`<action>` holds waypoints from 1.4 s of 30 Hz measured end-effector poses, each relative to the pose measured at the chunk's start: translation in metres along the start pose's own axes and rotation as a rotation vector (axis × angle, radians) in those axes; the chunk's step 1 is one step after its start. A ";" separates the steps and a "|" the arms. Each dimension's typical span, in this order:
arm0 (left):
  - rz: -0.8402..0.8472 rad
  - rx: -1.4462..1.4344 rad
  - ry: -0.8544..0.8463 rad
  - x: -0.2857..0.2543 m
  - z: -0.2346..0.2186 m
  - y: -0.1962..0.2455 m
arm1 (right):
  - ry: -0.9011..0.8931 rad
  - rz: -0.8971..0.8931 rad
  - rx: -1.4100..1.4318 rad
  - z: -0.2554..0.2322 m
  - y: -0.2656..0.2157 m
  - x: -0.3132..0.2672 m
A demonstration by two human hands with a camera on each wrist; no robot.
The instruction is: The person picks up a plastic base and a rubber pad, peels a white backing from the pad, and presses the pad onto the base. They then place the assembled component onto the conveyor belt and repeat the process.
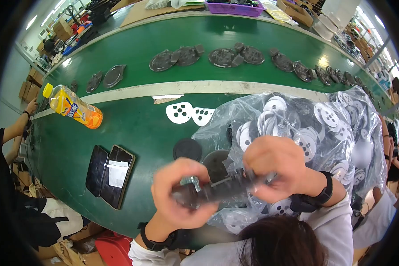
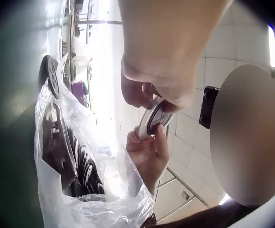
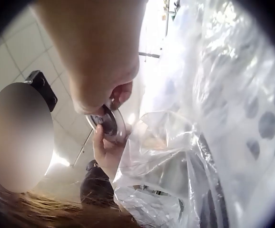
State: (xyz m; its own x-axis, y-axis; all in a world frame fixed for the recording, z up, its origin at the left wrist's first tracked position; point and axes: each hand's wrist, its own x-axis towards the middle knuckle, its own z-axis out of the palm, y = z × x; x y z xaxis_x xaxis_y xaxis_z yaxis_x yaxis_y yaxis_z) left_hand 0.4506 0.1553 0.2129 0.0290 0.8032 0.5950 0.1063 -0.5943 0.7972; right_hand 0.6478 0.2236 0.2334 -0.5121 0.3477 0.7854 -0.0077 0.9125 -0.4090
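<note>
We see one dark round part (image 1: pixel 224 189), held up at the near middle, blurred and nearly edge-on from above; from the wrists we see its tilted round face, a dark centre within a paler rim.

- We can read no words, brands or numbers.
- We see bold characters on the drink bottle (image 1: pixel 76 107), too unclear to make out.
- We cannot read the white slip (image 1: pixel 118 174).
</note>
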 end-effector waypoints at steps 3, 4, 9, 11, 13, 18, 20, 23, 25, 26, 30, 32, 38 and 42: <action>-0.192 -0.060 0.019 0.006 0.000 -0.003 | -0.052 0.448 0.290 0.004 -0.004 -0.003; -0.255 -0.095 0.032 0.006 0.000 -0.003 | -0.056 0.450 0.294 0.004 -0.005 -0.004; -0.386 -0.179 0.097 0.001 0.004 -0.005 | -0.087 0.680 0.437 0.007 -0.005 -0.010; -0.412 -0.175 0.120 0.000 0.006 -0.002 | -0.073 0.691 0.442 0.009 -0.005 -0.012; -0.415 -0.143 0.125 0.000 0.006 0.000 | -0.059 0.696 0.444 0.010 -0.006 -0.011; -0.382 -0.072 0.129 -0.010 0.013 -0.015 | -0.118 0.811 0.255 0.008 -0.013 -0.005; -0.375 -0.073 0.130 -0.008 0.016 -0.015 | -0.129 0.791 0.213 0.007 -0.013 -0.002; -0.519 -0.289 0.203 0.001 0.020 -0.016 | -0.116 0.828 0.322 0.000 -0.002 -0.001; -0.550 -0.395 0.243 0.005 0.019 -0.019 | -0.019 0.959 0.627 -0.008 0.011 0.006; -0.610 -0.495 0.299 0.005 0.018 -0.020 | -0.015 0.998 0.583 -0.020 0.019 0.019; -0.619 -0.349 0.045 0.000 0.013 -0.025 | 0.010 0.854 0.085 -0.066 0.105 0.059; -0.609 -0.274 -0.082 -0.001 0.017 -0.020 | -0.013 0.790 -0.332 -0.087 0.159 0.068; -0.545 -0.059 -0.416 0.002 0.019 -0.013 | 0.129 0.677 -0.540 -0.084 0.273 0.037; -0.467 -0.010 -0.420 0.000 0.020 -0.014 | -0.050 0.413 -0.760 -0.067 0.275 0.009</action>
State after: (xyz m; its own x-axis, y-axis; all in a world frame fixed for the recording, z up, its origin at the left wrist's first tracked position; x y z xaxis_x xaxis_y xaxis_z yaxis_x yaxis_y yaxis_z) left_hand 0.4693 0.1646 0.2000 0.3698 0.9243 0.0944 0.1927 -0.1757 0.9654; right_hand 0.6985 0.4920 0.1594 -0.3851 0.6893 0.6137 0.7539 0.6185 -0.2215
